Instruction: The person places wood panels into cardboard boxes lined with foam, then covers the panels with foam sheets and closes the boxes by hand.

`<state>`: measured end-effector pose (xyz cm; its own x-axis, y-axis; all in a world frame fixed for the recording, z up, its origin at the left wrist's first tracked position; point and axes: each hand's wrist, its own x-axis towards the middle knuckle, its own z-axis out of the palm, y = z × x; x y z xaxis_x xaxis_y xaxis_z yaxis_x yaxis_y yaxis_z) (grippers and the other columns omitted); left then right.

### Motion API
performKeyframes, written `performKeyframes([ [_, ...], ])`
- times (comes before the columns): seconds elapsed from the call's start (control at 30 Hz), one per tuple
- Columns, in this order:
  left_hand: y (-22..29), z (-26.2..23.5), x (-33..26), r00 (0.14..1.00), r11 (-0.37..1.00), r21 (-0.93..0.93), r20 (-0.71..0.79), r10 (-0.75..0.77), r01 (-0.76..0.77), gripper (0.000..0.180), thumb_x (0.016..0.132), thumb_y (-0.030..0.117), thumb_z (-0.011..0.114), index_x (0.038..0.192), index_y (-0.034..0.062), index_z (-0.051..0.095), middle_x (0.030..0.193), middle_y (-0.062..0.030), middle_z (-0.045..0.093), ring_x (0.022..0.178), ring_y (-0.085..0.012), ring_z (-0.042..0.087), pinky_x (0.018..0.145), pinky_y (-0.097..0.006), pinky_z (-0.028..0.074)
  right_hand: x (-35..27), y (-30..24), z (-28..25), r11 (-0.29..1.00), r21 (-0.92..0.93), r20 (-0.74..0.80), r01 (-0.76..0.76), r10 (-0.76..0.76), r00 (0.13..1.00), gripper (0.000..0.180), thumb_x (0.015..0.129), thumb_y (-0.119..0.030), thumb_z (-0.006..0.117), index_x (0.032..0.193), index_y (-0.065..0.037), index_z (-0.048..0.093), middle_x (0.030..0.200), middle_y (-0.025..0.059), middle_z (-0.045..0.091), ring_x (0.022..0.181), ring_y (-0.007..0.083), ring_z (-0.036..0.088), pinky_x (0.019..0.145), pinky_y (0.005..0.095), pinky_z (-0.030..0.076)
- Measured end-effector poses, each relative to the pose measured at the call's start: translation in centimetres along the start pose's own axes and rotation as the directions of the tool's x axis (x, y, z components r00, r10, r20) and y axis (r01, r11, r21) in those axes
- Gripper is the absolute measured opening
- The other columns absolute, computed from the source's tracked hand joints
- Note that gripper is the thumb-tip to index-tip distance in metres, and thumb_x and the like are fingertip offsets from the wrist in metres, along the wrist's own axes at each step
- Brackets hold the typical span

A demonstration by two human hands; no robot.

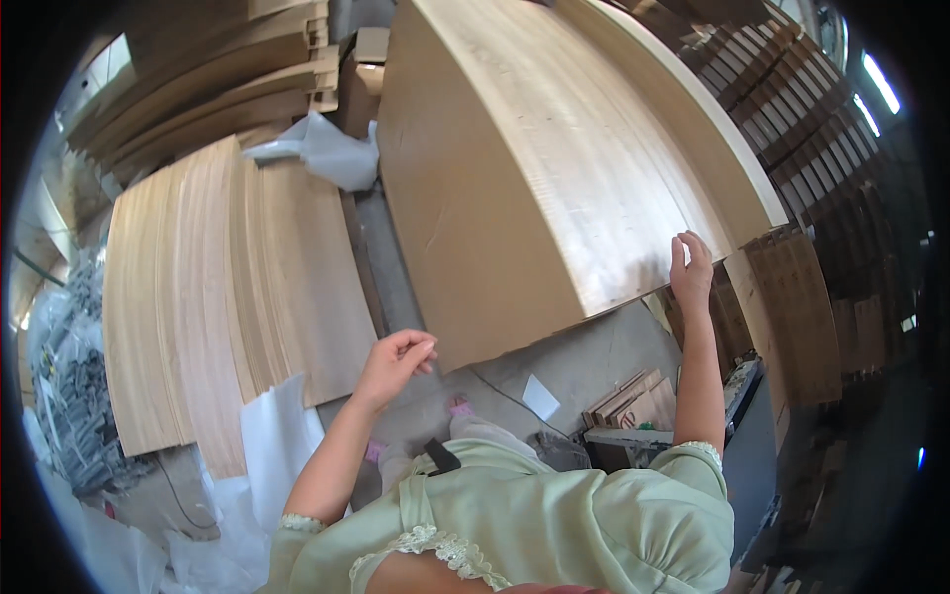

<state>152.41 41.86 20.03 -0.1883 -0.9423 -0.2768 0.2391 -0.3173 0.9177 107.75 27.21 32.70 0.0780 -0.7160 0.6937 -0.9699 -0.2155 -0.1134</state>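
A large carton lies in front of me with its brown cardboard flap [485, 228] folded out on the left side. Inside it rests a pale, glossy wooden panel [594, 148], and a second cardboard flap [683, 109] rises along the right. Beside the near corner of the left flap is my left hand [394, 368], its fingers curled in and nothing visible in them; whether they touch the cardboard I cannot tell. At the panel's near right corner my right hand [692, 267] is raised, thumb and fingers apart, with nothing visible between them.
Stacked wooden boards [228, 297] lie at the left, white foam sheet [332, 148] above them and more foam [277, 436] at their near end. Grey scraps [79, 386] heap at the far left. Wood pieces [633, 401] sit near my right elbow. Slatted stacks [792, 109] fill the right.
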Motion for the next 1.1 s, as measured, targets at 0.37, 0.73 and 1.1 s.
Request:
performKeyframes([
  [0.37,3.4,4.4,-1.0,0.821,1.000,-0.015,-0.571,-0.001,-0.009,0.014,0.089,0.017,0.056,0.090,0.0036,0.062,0.074,-0.0046,0.061,0.062,-0.0106,0.057,0.056,-0.022,0.045,12.2,35.6,-2.8,0.653,-0.666,-0.161,-0.361,0.346,0.924,0.077,0.077,-0.046,0.063,0.134,-0.002,0.036,0.138,0.0165,0.037,0.127,0.0328,0.034,0.104,0.0421,0.028],
  [0.73,16.9,28.3,17.1,0.955,0.925,0.240,0.052,0.291,-0.295,0.018,0.089,0.016,0.056,0.094,0.0006,0.062,0.075,-0.0054,0.061,0.066,-0.0116,0.058,0.061,-0.025,0.047,11.6,38.6,-0.2,0.831,-0.555,-0.206,-0.035,-0.096,0.974,0.026,0.076,-0.006,0.053,0.100,-0.002,0.060,0.106,0.0131,0.062,0.102,0.0270,0.056,0.092,0.0363,0.042],
  [1.1,17.1,42.3,29.8,0.962,0.994,-0.099,0.272,-0.026,0.054,0.099,0.078,0.070,0.046,0.138,-0.0034,0.016,0.106,-0.0176,0.053,0.088,-0.0218,0.059,0.072,-0.036,0.053,9.3,15.1,-6.4,0.820,-0.214,0.063,0.530,-0.530,0.845,0.014,0.070,-0.008,0.054,0.080,0.000,0.058,0.080,0.0122,0.060,0.070,0.0248,0.056,0.075,0.0366,0.047],
])
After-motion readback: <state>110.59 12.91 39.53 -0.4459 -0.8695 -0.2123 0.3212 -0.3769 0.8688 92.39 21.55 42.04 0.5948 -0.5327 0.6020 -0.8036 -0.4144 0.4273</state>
